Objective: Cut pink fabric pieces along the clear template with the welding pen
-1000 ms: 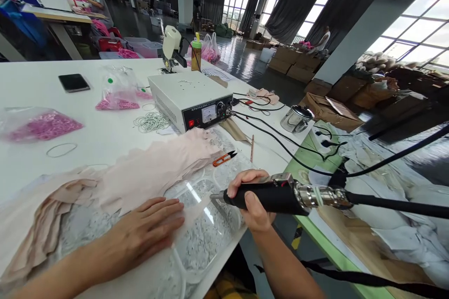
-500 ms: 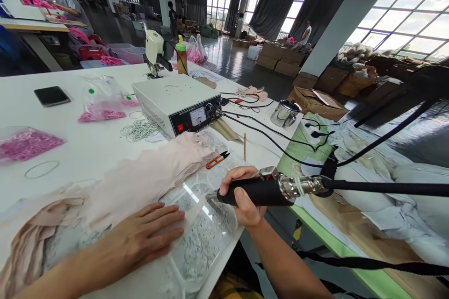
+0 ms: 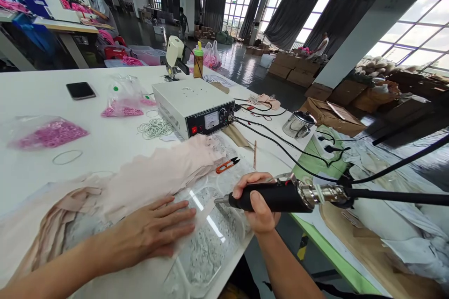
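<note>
My right hand point(image 3: 258, 203) is wrapped round a black ultrasonic cutter point(image 3: 271, 196), a handpiece with a metal tip and a thick cable. Its tip points left, at the end of a pale pink fabric strip point(image 3: 204, 212). Whether the tip touches the strip I cannot tell. My left hand point(image 3: 157, 229) lies flat, fingers extended, on pale pink fabric over a clear sheet point(image 3: 206, 252). Behind it spreads a pile of pink fabric pieces point(image 3: 157, 173). Orange thread snips point(image 3: 227, 165) lie just beyond the cutter.
A generator box point(image 3: 196, 107) with a dial stands at the table's middle, black cables running right. Bags of pink pieces point(image 3: 49, 133), a phone point(image 3: 80, 90), string loops point(image 3: 155, 128) and a metal cup point(image 3: 299, 124) are around it. A person point(image 3: 100, 7) sits at a sewing machine.
The view has turned a little left, so things sit further right in the picture. The cutter stays in my right hand, and my left hand remains flat on the fabric.
</note>
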Available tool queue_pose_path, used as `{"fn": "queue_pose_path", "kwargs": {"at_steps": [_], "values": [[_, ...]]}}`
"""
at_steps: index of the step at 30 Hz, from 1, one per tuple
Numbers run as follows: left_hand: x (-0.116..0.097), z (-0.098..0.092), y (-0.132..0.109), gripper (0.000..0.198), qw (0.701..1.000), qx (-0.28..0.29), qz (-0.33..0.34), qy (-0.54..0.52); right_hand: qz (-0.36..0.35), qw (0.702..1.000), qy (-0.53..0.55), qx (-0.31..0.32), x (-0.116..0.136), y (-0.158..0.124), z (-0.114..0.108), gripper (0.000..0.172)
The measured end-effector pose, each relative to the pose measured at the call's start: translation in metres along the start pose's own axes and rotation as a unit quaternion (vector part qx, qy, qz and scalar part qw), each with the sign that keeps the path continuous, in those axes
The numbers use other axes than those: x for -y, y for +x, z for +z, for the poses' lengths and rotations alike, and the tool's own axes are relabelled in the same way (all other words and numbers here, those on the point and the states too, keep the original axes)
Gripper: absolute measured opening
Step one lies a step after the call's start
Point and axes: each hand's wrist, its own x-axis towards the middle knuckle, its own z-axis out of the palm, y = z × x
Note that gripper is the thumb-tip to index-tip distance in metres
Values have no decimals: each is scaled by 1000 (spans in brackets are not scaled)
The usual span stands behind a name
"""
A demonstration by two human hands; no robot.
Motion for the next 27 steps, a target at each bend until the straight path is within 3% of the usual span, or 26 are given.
{"fn": "queue_pose_path", "kwargs": {"at_steps": [4,8,18,27], "values": [[-1,-7,7,49,999,13,50,0,1,1000,2,0,0,-1,0,14],[-1,-7,4,36,999,8,33,-21,-1,1000,1,0,1,0,0,13],[-1,-3,4,37,992,-50,-45,-111,4,1000,4,9,-1,2,-2,15],[6,13,2,71,994,-36,-44,-90,-5,1000,6,9,0,3,-1,15]]}}
